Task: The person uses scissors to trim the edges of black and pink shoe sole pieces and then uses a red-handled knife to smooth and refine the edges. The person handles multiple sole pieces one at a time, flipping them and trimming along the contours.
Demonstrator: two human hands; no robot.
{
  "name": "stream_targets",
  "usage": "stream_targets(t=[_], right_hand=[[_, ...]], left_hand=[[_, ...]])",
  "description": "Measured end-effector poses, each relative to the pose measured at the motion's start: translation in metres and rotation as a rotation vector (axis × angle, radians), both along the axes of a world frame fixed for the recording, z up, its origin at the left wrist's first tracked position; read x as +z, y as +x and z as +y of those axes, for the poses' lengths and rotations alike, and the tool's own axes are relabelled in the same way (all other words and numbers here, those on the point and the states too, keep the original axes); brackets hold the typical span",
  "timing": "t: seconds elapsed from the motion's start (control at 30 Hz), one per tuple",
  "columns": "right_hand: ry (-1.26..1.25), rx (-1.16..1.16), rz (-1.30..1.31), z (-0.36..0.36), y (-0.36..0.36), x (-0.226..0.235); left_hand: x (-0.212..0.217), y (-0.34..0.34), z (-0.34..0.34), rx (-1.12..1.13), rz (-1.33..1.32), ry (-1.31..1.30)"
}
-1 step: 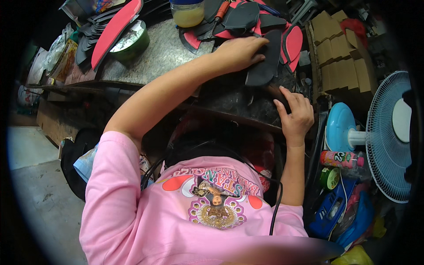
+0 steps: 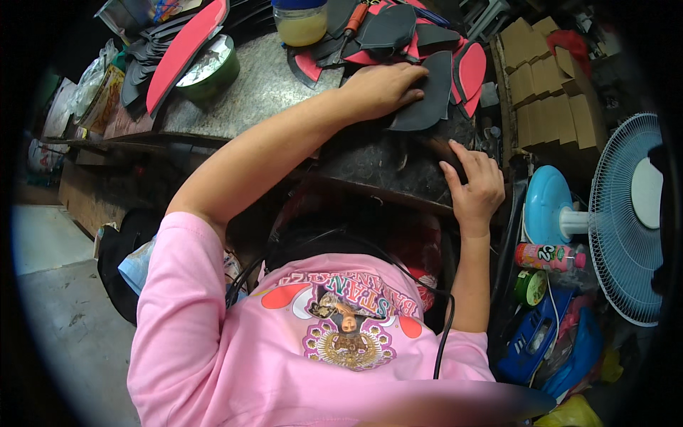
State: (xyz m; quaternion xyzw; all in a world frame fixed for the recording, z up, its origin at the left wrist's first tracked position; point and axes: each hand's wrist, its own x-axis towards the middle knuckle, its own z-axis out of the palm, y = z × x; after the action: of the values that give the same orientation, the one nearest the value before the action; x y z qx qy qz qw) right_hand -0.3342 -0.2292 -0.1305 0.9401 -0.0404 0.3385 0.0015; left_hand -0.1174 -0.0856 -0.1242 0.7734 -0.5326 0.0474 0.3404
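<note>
My left hand (image 2: 380,91) reaches across the bench and grips the left edge of a dark grey, sole-shaped sheet piece (image 2: 432,91), thumb and fingers closed on it. The piece is slightly tilted above the bench's dark front part. Nearer and to the right, my right hand (image 2: 477,183) is at the bench edge with fingers curled. Something dark and blurred lies between its thumb and forefinger; its kind is too unclear to tell. Beyond the hands lies a pile of cut grey and pink pieces (image 2: 388,28), with an orange-handled tool (image 2: 356,19) on it.
A blue-rimmed jar of yellowish stuff (image 2: 302,25) and a green foil-topped tub (image 2: 211,71) stand on the grey benchtop (image 2: 274,78). Stacked grey and pink pieces (image 2: 186,53) lean at the far left. Brown cardboard pieces (image 2: 548,92) and a fan (image 2: 626,220) are on the right.
The dark piece has tilted, so more of its flat face shows and its near end has moved up and left. My left hand has shifted slightly left; my right hand stays nearly still.
</note>
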Motion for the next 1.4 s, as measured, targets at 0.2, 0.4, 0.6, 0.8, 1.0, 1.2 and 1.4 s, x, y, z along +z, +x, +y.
stream_targets(t=[0.2,0.4,0.6,0.8,1.0,1.2,1.4], right_hand=[[0.029,0.017,-0.027,-0.002,0.007,0.0],[0.018,-0.017,-0.005,-0.001,0.006,0.0],[0.02,0.005,-0.014,0.0,0.008,0.003],[-0.051,-0.05,0.048,0.002,0.007,0.003],[-0.034,-0.049,0.041,0.003,0.007,0.004],[-0.027,-0.039,0.031,0.004,0.007,0.003],[-0.024,-0.016,0.0,-0.002,0.008,-0.001]], left_hand=[[-0.013,0.017,-0.004,-0.104,0.033,-0.119],[-0.014,0.023,-0.01,-0.119,-0.011,-0.29],[-0.015,0.031,-0.014,-0.12,0.001,-0.281],[-0.015,0.03,-0.012,-0.112,-0.004,-0.281],[-0.016,0.026,-0.011,-0.095,0.028,-0.292],[-0.015,0.029,-0.013,-0.088,-0.015,-0.253],[-0.018,0.03,-0.018,-0.079,-0.036,-0.217]])
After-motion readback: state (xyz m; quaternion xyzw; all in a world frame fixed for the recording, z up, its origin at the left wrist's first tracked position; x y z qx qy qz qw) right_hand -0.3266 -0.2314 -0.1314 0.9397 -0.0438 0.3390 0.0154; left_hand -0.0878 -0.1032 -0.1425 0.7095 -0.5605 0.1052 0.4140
